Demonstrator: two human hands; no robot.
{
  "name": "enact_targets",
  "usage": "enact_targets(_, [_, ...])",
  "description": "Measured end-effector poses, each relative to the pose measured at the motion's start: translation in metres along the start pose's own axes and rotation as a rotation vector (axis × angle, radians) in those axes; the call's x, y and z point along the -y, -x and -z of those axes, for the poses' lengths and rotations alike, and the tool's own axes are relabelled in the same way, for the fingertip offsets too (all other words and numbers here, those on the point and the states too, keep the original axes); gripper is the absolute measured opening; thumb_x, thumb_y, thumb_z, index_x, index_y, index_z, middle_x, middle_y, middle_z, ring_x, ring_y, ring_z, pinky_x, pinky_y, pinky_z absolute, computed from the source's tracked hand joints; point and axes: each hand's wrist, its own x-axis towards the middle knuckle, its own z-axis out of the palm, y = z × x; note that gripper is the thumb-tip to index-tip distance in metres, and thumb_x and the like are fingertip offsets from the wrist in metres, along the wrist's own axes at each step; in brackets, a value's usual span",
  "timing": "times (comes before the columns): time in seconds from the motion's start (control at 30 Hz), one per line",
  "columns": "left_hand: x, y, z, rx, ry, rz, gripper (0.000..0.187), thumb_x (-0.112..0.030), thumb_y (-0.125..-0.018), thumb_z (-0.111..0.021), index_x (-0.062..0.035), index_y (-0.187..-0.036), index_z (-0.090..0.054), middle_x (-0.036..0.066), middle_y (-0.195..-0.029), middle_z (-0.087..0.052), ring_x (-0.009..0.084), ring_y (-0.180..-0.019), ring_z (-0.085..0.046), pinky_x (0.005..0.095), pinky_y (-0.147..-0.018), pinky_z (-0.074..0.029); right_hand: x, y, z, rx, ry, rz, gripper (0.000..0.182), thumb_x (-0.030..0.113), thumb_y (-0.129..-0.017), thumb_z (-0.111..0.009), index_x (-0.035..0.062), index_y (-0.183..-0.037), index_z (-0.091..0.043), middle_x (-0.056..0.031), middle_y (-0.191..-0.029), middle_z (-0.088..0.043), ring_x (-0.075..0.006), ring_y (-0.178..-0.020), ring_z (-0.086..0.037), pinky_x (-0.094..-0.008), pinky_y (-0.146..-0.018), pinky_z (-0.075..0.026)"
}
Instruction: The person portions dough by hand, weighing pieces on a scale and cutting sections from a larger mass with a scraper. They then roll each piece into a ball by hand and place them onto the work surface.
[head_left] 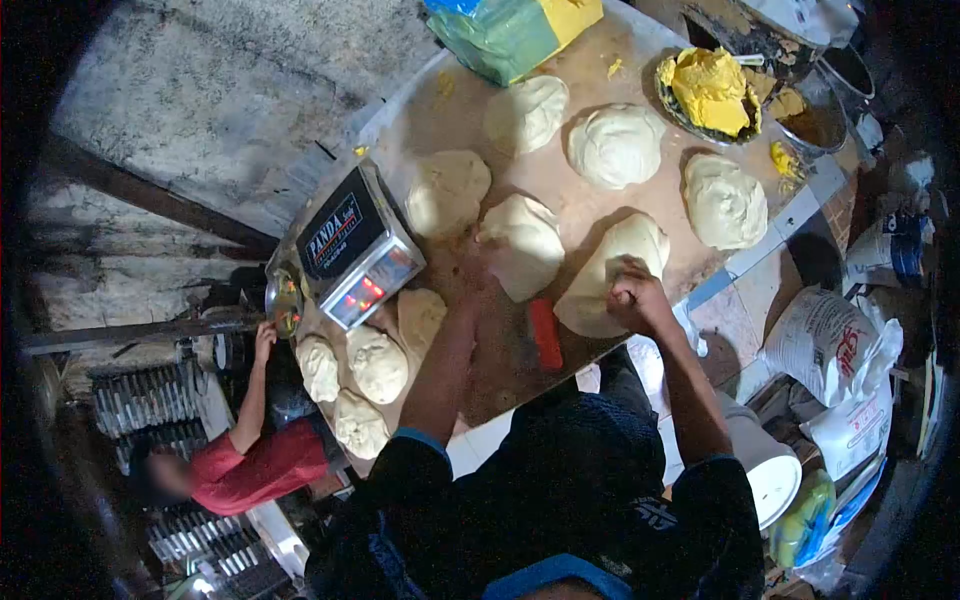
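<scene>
My right hand (637,296) is closed in a fist on the near part of a pale piece of dough (612,275) at the table's front edge. My left hand (482,262) is smeared by motion and touches or lies close beside another dough piece (522,243); its fingers do not show clearly. Between my arms, a red scraper (545,333) lies near the edge. More dough mounds rest farther back, among them a round one (616,146) and one on the right (724,202). Left of my left forearm sit several smaller dough pieces (378,365).
A digital scale (350,245) stands at the left. At the back are a wrapped block (515,35) and a bowl of yellow fat (708,90). A co-worker in a red shirt (262,465) reaches toward the table's left end. White sacks (825,345) and a bucket (762,465) stand right.
</scene>
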Motion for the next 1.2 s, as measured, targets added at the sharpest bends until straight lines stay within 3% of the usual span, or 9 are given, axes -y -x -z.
enact_targets(0.2, [0.022,0.09,-0.036,-0.219,-1.109,-0.647,0.091,-0.043,-0.078,-0.065,-0.0045,-0.144,-0.016,0.029,-0.142,-0.017,0.052,-0.128,-0.02,0.0575,-0.106,-0.021,0.028,-0.004,0.006,-0.224,0.165,0.304,0.018,0.006,-0.066,-0.068,0.0079,-0.083,-0.061,-0.0102,-0.085,-0.058,-0.0312,-0.091,-0.057,-0.0443,-0.098,-0.041])
enact_targets(0.47, [0.09,0.193,-0.01,0.396,-0.869,-0.384,0.077,-0.047,-0.08,-0.057,-0.0089,-0.141,-0.03,0.029,-0.142,-0.021,0.0495,-0.13,-0.021,0.0596,-0.107,-0.014,0.101,0.035,0.038,-0.15,0.118,-0.007,0.034,0.014,-0.079,-0.062,0.007,-0.112,-0.062,-0.0159,-0.107,-0.058,-0.0325,-0.109,-0.052,-0.0433,-0.093,-0.041])
enact_targets(0.53, [0.095,0.204,0.022,0.355,-0.827,-0.356,0.071,-0.044,-0.08,-0.059,-0.009,-0.137,-0.035,0.026,-0.14,-0.028,0.0468,-0.128,-0.026,0.0574,-0.106,-0.019,0.157,0.026,0.02,-0.598,0.496,0.014,0.032,0.011,-0.074,-0.065,0.0027,-0.104,-0.063,-0.0194,-0.097,-0.062,-0.031,-0.098,-0.057,-0.0405,-0.078,-0.047])
enact_targets(0.63, [0.103,0.217,0.06,0.309,-0.688,-0.251,0.058,-0.036,-0.08,-0.061,-0.0091,-0.129,-0.044,0.022,-0.131,-0.042,0.0406,-0.122,-0.039,0.0523,-0.103,-0.029,0.15,0.033,-0.058,-0.214,0.041,-0.061,0.033,0.013,-0.073,-0.067,0.0023,-0.103,-0.061,-0.0198,-0.089,-0.06,-0.033,-0.093,-0.057,-0.0424,-0.076,-0.047])
enact_targets(0.7, [0.104,0.222,0.076,0.315,-0.577,-0.172,0.051,-0.031,-0.08,-0.062,-0.0091,-0.124,-0.049,0.019,-0.125,-0.049,0.0371,-0.118,-0.045,0.0493,-0.1,-0.034,0.148,0.035,-0.114,0.019,0.396,-0.231,0.048,0.015,-0.069,-0.072,0.0015,-0.111,-0.052,-0.0199,-0.094,-0.056,-0.0354,-0.096,-0.055,-0.0436,-0.08,-0.045])
enact_targets(0.83, [0.101,0.219,0.084,0.164,-0.332,-0.326,0.038,-0.026,-0.08,-0.062,-0.0077,-0.112,-0.056,0.016,-0.107,-0.059,0.0331,-0.101,-0.057,0.0439,-0.093,-0.041,0.123,0.038,-0.172,-0.159,0.745,-0.264,0.069,0.018,-0.064,-0.077,-0.0004,-0.119,-0.04,-0.0219,-0.102,-0.052,-0.0392,-0.099,-0.052,-0.0451,-0.081,-0.045])
enact_targets(0.9, [0.098,0.221,0.078,0.136,-0.277,-0.353,0.035,-0.026,-0.081,-0.062,-0.0068,-0.11,-0.058,0.015,-0.102,-0.061,0.0327,-0.096,-0.059,0.0439,-0.092,-0.042,0.132,0.037,-0.171,-0.16,0.391,-0.598,0.075,0.017,-0.06,-0.078,-0.0028,-0.12,-0.036,-0.0245,-0.109,-0.05,-0.0411,-0.101,-0.051,-0.0441,-0.084,-0.044])
enact_targets(1.07, [0.032,0.211,0.067,0.055,-0.349,-0.617,0.03,-0.021,-0.078,-0.064,-0.0058,-0.103,-0.058,0.014,-0.095,-0.06,0.0321,-0.087,-0.059,0.042,-0.081,-0.046,0.121,0.084,-0.138,-0.055,-0.108,-0.297,0.04,0.011,-0.062,-0.074,0.0011,-0.096,-0.055,-0.0061,-0.081,-0.06,-0.0172,-0.074,-0.057,-0.0307,-0.066,-0.048])
enact_targets(1.2, [-0.015,0.193,0.035,-0.023,-0.26,-0.791,0.04,-0.022,-0.07,-0.071,-0.0057,-0.104,-0.057,0.014,-0.095,-0.058,0.0325,-0.092,-0.057,0.0403,-0.082,-0.047,0.074,0.182,-0.089,-0.195,-0.188,-0.565,0.02,0.01,-0.069,-0.072,0.0031,-0.083,-0.061,-0.0022,-0.071,-0.06,-0.0173,-0.066,-0.058,-0.033,-0.064,-0.049])
